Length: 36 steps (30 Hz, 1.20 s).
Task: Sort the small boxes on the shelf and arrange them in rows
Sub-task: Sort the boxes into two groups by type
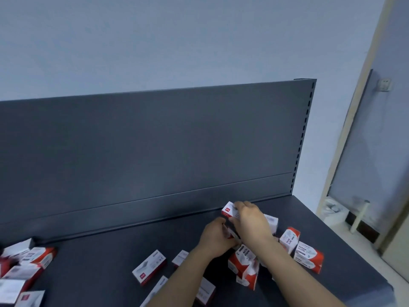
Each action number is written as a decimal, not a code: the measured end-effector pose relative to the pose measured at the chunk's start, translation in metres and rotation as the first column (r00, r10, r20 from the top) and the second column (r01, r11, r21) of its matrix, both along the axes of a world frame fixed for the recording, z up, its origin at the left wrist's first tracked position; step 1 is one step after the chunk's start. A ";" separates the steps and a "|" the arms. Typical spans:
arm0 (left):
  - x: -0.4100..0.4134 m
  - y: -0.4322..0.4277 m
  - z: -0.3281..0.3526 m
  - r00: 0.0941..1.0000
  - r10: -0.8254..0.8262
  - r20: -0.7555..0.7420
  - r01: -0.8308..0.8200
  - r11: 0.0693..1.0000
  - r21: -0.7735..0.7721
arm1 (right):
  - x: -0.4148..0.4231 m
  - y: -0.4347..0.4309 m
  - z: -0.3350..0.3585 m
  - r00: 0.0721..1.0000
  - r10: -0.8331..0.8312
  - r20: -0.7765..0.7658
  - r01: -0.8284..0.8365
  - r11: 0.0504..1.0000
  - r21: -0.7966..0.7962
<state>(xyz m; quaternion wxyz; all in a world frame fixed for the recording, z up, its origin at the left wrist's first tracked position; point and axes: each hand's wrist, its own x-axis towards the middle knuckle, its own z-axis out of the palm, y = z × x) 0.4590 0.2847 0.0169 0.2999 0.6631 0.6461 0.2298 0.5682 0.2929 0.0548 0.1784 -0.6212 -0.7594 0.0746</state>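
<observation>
The right grip [250,220] clasps a box [228,210] (near the backboard [155,151]); left grip [215,237] pinches another box [230,234].

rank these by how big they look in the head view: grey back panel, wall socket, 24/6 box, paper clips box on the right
1. grey back panel, by far
2-3. 24/6 box and paper clips box: look alike, not ranked
4. wall socket, though it is farther away

Dark grey shelf [99,251], backed by an upright back panel [155,140] of the same grey. Strewn with small boxes [149,267], red and white: piled at the left edge, lying flat near the front middle, tumbled toward the right.
</observation>
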 end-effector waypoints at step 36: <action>-0.256 -0.188 0.019 0.559 0.635 -0.533 -0.617 0.748 0.245 | -0.228 -0.086 -0.004 0.853 0.521 0.024 -0.521 0.849 0.090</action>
